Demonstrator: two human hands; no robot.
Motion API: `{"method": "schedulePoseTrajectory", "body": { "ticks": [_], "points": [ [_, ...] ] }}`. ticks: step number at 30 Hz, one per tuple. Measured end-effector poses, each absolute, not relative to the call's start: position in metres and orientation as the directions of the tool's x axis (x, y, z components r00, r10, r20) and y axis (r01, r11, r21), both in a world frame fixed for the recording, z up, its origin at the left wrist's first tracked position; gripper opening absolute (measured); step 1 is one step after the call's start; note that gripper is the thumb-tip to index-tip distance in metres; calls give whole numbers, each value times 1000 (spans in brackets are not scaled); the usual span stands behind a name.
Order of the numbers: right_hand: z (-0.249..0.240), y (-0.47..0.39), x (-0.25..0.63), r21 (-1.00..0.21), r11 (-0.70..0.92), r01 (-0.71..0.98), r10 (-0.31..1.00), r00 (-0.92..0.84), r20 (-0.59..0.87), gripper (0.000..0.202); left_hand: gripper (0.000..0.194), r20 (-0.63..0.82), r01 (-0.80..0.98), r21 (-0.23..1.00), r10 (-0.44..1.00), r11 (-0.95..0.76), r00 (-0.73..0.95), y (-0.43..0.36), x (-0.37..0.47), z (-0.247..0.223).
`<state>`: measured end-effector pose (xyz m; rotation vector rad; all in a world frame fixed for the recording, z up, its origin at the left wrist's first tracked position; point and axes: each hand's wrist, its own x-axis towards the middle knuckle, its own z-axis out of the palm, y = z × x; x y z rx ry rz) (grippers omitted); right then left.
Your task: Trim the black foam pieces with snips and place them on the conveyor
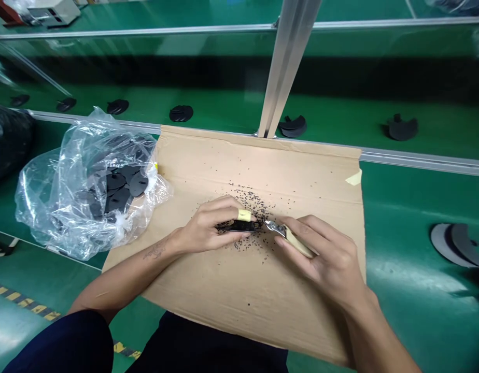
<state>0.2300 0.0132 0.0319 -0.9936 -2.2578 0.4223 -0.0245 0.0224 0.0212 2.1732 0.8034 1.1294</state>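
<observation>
My left hand point(218, 225) pinches a black plastic part point(241, 226) between thumb and fingers above the cardboard sheet point(208, 290). A yellow wrap covers one of its fingertips. In my right hand point(325, 254) is a pair of nippers point(276, 228) with pale handles, their metal jaws pointing left. The jaw tips sit just right of the black part; whether they touch it I cannot tell. Small black plastic bits point(255, 199) lie scattered on the cardboard around both hands.
At the left, a clear plastic bag point(64, 181) holds several flat black pieces point(123, 199). Beyond the cardboard runs a green conveyor belt point(224, 122) carrying black parts point(181, 113). A metal post point(288, 67) rises at the cardboard's far edge. More dark curved parts point(470, 243) lie on the right.
</observation>
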Motion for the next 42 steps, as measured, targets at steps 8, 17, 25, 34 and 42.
{"method": "schedulePoseTrajectory", "body": {
  "ticks": [8, 17, 25, 34, 42],
  "points": [
    [33, 16, 226, -161, 670, 724, 702, -548, 456, 20, 25, 506, 436, 485, 651, -757, 566, 22, -23, 12],
    [27, 15, 226, -580, 544, 606, 839, -408, 360, 26, 17, 628, 418, 480, 635, -771, 450, 21, -23, 11],
    [33, 9, 216, -743, 481, 465, 865, -389, 317, 29, 22, 651, 313, 577, 656, -754, 381, 14, -20, 10],
    [21, 0, 210, -399, 815, 420, 578, -547, 605, 23, 8, 629, 418, 480, 634, -772, 449, 8, -10, 5],
    [31, 9, 221, -688, 687, 236, 704, -454, 547, 33, 15, 373, 285, 784, 786, -551, 493, 10, -13, 1]
  ]
}}
